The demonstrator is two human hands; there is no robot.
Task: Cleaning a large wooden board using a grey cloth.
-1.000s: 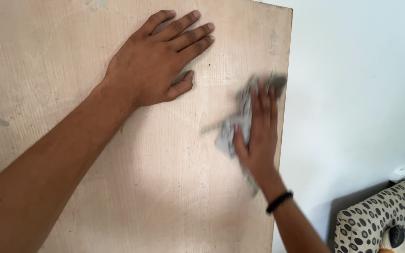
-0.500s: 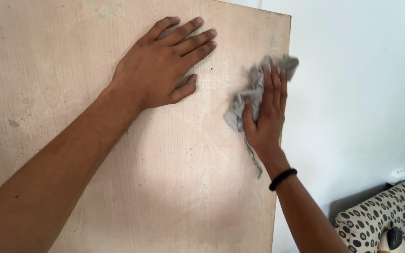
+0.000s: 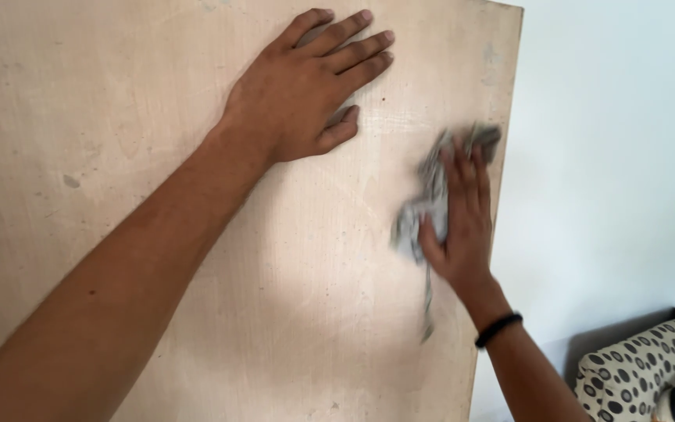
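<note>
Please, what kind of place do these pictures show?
Probably a room in a home. A plain white wall stands behind the upright wooden board, and a cushioned seat with dark spots, perhaps a sofa, shows at the lower right.

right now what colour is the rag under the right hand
Grey, the rag pressed on the pale wooden board; head view.

I see a crumpled grey rag (image 3: 431,187) pressed flat against the pale wooden board (image 3: 197,156), right of centre in the frame, close to the board's right edge. It is blurred; a loose thread dangles below it. The board stands upright, scuffed and smudged.
</note>
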